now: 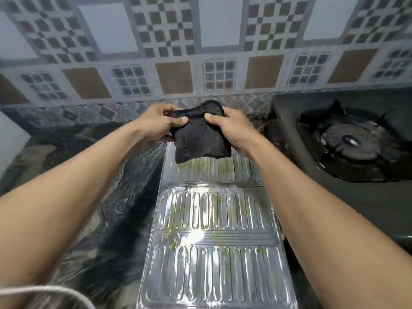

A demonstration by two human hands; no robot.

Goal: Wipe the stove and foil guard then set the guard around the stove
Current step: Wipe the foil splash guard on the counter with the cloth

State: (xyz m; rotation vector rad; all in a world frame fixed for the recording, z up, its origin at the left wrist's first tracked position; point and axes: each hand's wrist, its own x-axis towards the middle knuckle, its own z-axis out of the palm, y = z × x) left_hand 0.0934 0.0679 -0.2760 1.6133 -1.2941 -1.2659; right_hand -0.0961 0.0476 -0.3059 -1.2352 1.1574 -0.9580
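Observation:
A black cloth (199, 139) hangs between my two hands above the far end of the foil guard. My left hand (161, 123) pinches its upper left edge and my right hand (231, 128) grips its upper right edge. The silver ribbed foil guard (214, 221) lies flat on the counter, running from the cloth down to the near edge, with yellowish stains on its panels. The dark stove (312, 175) sits to the right, its burner (352, 141) at the far right.
A dark marbled countertop (100, 197) spreads left of the guard. A patterned tile wall (178, 52) rises behind. A white object (11, 141) stands at the far left edge. A light cord (44, 291) crosses the lower left corner.

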